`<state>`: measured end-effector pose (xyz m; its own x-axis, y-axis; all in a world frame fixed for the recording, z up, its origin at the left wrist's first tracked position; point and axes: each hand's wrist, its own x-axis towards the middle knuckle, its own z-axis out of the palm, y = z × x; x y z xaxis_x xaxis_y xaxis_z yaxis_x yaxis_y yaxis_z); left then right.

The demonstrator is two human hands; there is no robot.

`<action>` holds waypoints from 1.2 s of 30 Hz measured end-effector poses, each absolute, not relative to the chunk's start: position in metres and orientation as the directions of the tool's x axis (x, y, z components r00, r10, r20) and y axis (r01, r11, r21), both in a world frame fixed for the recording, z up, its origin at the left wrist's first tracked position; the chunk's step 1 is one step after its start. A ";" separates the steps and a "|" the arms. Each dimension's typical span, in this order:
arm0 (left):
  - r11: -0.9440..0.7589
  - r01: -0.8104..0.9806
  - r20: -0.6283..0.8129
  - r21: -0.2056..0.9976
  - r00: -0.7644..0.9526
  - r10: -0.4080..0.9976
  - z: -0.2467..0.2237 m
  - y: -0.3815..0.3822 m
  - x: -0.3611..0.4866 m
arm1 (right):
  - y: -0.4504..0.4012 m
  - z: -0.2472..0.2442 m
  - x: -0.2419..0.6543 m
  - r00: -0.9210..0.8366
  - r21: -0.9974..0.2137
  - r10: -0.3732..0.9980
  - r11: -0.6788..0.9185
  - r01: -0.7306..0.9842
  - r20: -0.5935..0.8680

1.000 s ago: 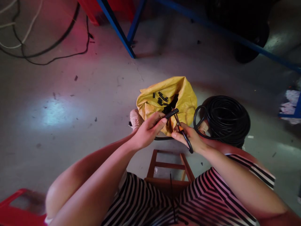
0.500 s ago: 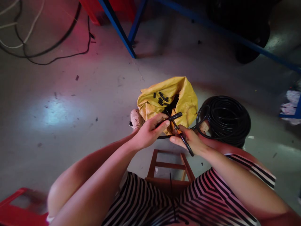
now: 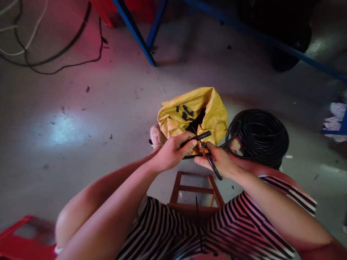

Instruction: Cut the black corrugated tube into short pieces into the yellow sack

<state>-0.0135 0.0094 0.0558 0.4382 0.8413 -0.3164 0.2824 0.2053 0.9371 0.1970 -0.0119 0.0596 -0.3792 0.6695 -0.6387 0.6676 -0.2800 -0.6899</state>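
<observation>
Above the mouth of a yellow sack [image 3: 218, 113], my left hand [image 3: 173, 151] is closed around a length of black tube. The tube's ribbed end [image 3: 204, 135] sticks out to the right past my fingertips. My right hand [image 3: 221, 159] grips a pair of shears [image 3: 214, 168] with dark handles and an orange part near the pivot. Their jaws point up-left, just under the tube; whether they touch it I cannot tell. Short black tube pieces [image 3: 184, 115] lie on the sack's folded inner side, and its dark opening is partly hidden by my hands.
A coil of black hose [image 3: 260, 139] lies right of the sack, by my foot. A wooden stool frame [image 3: 195, 189] stands between my legs. Beyond are a blue metal frame [image 3: 135, 34], cables [image 3: 65, 66] and a red plastic object [image 3: 16, 238] lower left.
The shears' jaws, which crossed the tube beside my left fingertips, have dropped slightly below it. My left hand keeps its hold, and the tube end has shifted a little to the right.
</observation>
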 end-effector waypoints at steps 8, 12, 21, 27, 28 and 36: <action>0.118 0.348 -0.300 0.930 0.532 0.792 0.052 0.005 -0.010 | -0.008 0.056 0.201 -0.468 -0.713 0.640 -0.184 0.677 -0.609; 0.152 0.347 -0.332 0.925 0.551 0.766 0.052 0.005 -0.013 | -0.010 0.052 0.201 -0.447 -0.703 0.656 -0.183 0.687 -0.608; 0.256 0.213 -0.332 0.943 0.549 0.767 0.047 0.007 -0.018 | -0.014 0.043 0.203 -0.366 -0.648 0.701 -0.180 0.740 -0.612; 0.424 0.153 -0.433 0.893 0.548 0.716 0.035 0.005 -0.026 | -0.013 0.040 0.201 -0.290 -0.606 0.721 -0.221 0.764 -0.629; 0.440 0.147 -0.444 0.886 0.543 0.713 0.033 0.004 -0.027 | -0.013 0.040 0.201 -0.284 -0.603 0.725 -0.222 0.766 -0.627; 0.502 0.059 -0.455 0.863 0.524 0.720 0.023 0.000 -0.027 | -0.015 0.027 0.202 -0.275 -0.613 0.746 -0.218 0.759 -0.607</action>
<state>-0.0266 0.0001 0.0232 0.5238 0.7200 -0.4553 0.0593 0.5023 0.8626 0.2017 -0.0151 0.0273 -0.2754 0.7455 -0.6069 0.7595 -0.2183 -0.6128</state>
